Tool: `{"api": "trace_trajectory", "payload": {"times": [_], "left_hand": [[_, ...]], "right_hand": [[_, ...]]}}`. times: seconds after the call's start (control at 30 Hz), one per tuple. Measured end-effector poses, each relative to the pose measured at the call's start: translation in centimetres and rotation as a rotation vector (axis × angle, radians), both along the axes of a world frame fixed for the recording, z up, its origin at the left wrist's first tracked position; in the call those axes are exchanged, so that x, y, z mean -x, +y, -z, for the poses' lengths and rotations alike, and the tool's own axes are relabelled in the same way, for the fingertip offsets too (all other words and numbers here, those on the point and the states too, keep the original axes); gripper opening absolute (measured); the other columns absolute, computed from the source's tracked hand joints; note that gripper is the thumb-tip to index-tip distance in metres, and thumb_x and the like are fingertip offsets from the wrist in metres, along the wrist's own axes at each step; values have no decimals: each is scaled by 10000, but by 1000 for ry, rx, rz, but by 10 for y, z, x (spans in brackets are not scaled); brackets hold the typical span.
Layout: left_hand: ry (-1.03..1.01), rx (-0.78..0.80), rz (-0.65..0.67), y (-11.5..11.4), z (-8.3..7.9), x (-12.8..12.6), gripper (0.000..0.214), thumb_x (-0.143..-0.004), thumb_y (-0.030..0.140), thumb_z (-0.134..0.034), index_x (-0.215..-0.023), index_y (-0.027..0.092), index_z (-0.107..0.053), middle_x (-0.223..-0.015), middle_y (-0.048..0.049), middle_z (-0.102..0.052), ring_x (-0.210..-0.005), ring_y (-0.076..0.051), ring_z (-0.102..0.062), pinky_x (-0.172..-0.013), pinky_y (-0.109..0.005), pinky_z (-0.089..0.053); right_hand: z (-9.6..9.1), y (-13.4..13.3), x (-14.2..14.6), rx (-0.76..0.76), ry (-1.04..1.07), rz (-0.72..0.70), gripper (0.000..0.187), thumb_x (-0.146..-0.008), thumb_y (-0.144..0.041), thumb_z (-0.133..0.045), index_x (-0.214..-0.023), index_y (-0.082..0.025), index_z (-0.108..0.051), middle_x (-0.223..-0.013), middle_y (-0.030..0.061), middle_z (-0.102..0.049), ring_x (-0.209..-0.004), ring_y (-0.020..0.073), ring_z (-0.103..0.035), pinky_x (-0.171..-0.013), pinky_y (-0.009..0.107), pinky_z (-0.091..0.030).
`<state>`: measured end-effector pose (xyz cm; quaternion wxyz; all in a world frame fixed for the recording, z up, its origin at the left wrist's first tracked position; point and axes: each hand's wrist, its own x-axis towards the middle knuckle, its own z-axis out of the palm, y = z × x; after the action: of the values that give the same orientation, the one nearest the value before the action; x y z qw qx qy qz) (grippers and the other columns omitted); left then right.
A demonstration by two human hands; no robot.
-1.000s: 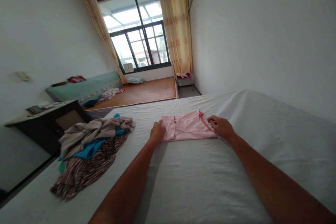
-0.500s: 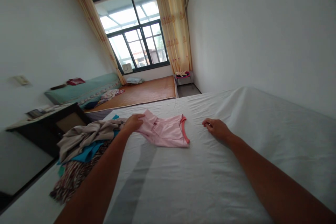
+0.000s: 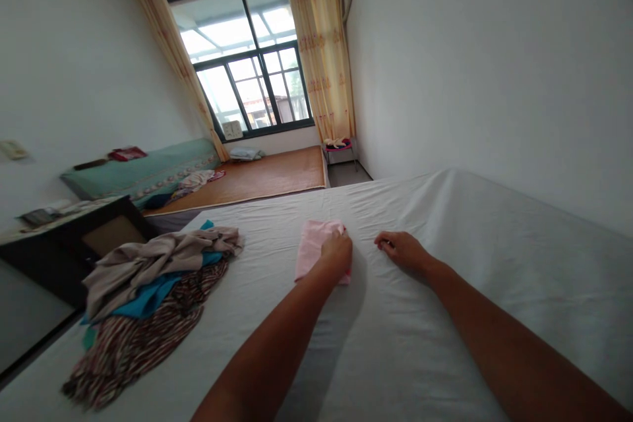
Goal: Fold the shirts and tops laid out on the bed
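Note:
A pink shirt lies folded into a small upright rectangle on the white bed sheet. My left hand is over its right half, fingers closed on the fabric near the top right edge; the fingertips are partly hidden. A strip of the reddish trim shows below that hand. To the right of the shirt, apart from it, my right hand rests low at the sheet with its fingers curled in and nothing visible in them.
At the left of the bed lies a heap of clothes: a beige garment, a blue one and a brown striped one. Beyond stand a dark cabinet and another bed with a brown mat. A white wall runs along the right.
My left hand has carried the shirt's left end over to the right, so the shirt is now folded to about half its length. My right hand has stayed nearly in place.

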<state>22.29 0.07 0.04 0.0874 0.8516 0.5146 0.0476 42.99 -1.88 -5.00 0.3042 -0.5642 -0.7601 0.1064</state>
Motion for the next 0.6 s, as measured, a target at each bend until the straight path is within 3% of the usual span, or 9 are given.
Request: {"api": "trace_trajectory", "payload": {"times": [0.17, 0.27, 0.33, 0.47, 0.6], "left_hand": [[-123, -55, 96, -6, 8, 5, 497, -837, 335, -571, -1300, 162, -528, -1417, -183, -442, -1236, -291, -507, -1013, -391, -423], [-233, -131, 152, -3, 6, 33, 381, -921, 338, -429, -1228, 188, -598, -1301, -99, -584, -1196, -209, -539, -1050, -324, -391], [-195, -162, 218, -2, 7, 63, 377, -945, 293, -361, -1189, 189, -630, -1229, -79, -636, -1187, -195, -537, -1080, -324, -353], [-85, -158, 297, -9, 25, 119, 465, -955, 373, -371, -1394, 248, -459, -1473, -69, -417, -1371, -230, -335, -1148, -408, -226], [-78, -157, 302, -17, 40, 142, 462, -965, 418, -350, -1425, 388, -376, -1544, -16, -288, -1415, -247, -246, -1144, -468, -195]], "right_hand": [[2, 1, 1, 2, 41, -20, 234, -833, -237, -483, -927, -247, -696, -864, 16, -738, -792, 176, -667, -740, 274, -471], [2, 1, 2, 7, 77, -14, 237, -846, -269, -476, -960, -245, -683, -869, 18, -737, -792, 184, -673, -743, 290, -481], [2, 0, 3, 16, 101, -6, 250, -863, -295, -462, -984, -239, -673, -855, 20, -736, -762, 184, -675, -728, 295, -487], [3, -3, 11, -5, 161, 19, 264, -888, -335, -441, -995, -237, -661, -866, 20, -737, -762, 181, -677, -718, 293, -501], [-4, 0, 44, -120, 139, 34, 279, -894, -311, -426, -1008, -227, -666, -968, 47, -723, -885, 193, -661, -784, 315, -511]]}}
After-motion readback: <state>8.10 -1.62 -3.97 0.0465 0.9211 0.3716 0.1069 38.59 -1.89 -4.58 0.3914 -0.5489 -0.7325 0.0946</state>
